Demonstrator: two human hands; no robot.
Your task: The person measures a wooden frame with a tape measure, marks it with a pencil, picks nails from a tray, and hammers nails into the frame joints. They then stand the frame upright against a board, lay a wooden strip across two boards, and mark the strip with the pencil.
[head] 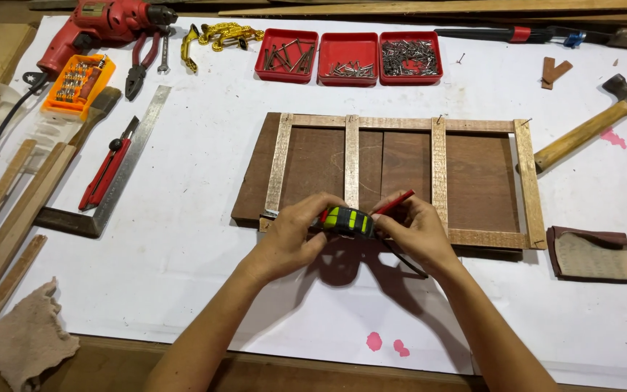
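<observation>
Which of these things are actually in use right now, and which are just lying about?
In use: tape measure, held by left hand and right hand; red pencil in the right hand; wooden frame.

Lying about: hammer, drill, pliers, nail trays, sandpaper, rag.

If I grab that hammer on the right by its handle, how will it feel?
The hammer probably feels head-heavy: a dark metal claw head on a slim wooden handle. Likely stiff, and unlikely to roll, since the head lies flat on the white sheet.
</observation>
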